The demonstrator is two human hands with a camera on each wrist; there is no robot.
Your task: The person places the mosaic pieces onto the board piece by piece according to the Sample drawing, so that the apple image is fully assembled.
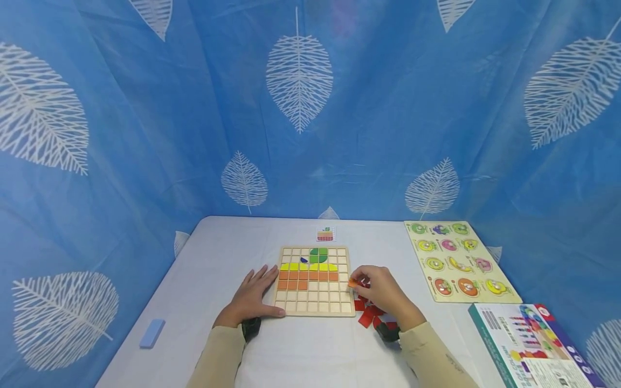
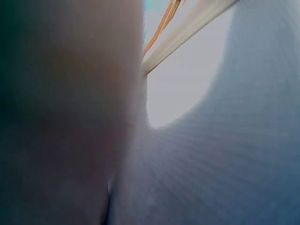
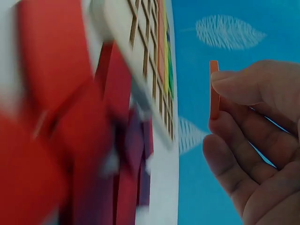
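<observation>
Head view: right hand (image 1: pixel 383 291) pinches orange tile (image 1: pixel 352 282) at grid board (image 1: pixel 314 281) edge; left hand (image 1: pixel 252 295) flat, steadying. Next: seat tile in orange row's empty cell.

Wooden grid board (image 1: pixel 314 302), square, pale frame, lies flat on the table's middle, squared to the person. Top rows carry a green rounded piece with a small blue piece beside it; below that a yellow row, then a full orange row and a short orange run of three at the left. Lower rows bare wood. Left hand (image 1: pixel 253 298) lies flat, fingers straight, thumb along the board's left lower edge. Right hand (image 1: pixel 383 293) pinches a thin orange tile (image 1: pixel 352 282) between thumb and fingers, just off the board's right edge. Red pieces (image 1: pixel 367 313) lie scattered under that hand, beside the board's lower right corner.
</observation>
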